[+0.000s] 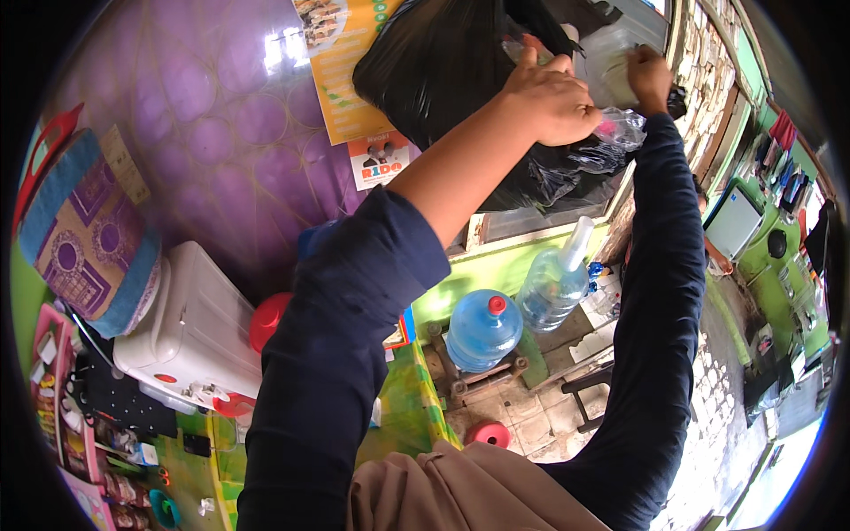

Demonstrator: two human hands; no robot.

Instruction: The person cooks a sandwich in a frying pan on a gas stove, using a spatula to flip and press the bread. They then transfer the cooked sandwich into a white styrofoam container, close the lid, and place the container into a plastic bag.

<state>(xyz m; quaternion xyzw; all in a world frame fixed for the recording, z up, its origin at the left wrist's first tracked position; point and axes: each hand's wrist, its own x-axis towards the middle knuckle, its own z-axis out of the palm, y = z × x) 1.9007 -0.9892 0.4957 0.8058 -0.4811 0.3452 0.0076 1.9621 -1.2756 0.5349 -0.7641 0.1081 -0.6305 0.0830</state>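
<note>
A large black plastic bag (434, 66) hangs against the window frame at the top middle. In front of it is my left hand (551, 99), its fingers curled over bunched plastic; the fingertips are partly hidden. Crumpled clear plastic (624, 128) with something pink in it shows just right of this hand. My right hand (652, 80) is raised a little further right, its fingers closed at the edge of a clear plastic bag (606, 75). More black plastic (558, 181) sags below my left hand.
Below the window stand a blue water gallon (484, 332) with a red cap and a clear gallon (553, 288). A white rice-dispenser-like box (199, 319) stands at left beside a purple patterned wall (212, 133). A dark stool (589, 394) and a red round object (488, 434) are on the floor.
</note>
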